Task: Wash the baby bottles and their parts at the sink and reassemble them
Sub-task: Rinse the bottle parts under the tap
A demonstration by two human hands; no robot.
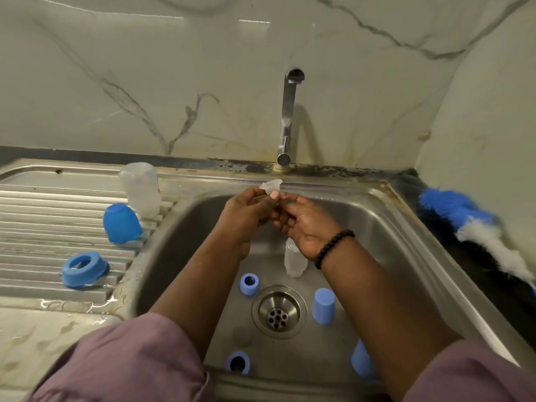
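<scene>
Pinching a clear teat (270, 187) btwn fingers of left hand (246, 210) & right hand (304, 224), over sink (391, 227); bottle (294, 261) lies below.

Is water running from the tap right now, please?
No, no stream falls from the tap; both hands hold a clear teat above the sink.

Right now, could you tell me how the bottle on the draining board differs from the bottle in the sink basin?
The bottle on the draining board stands in full view beside a blue cap; the bottle in the sink basin is partly hidden under the right hand. The draining-board one looks bigger. Both are translucent, with no ring or cap on.
</scene>
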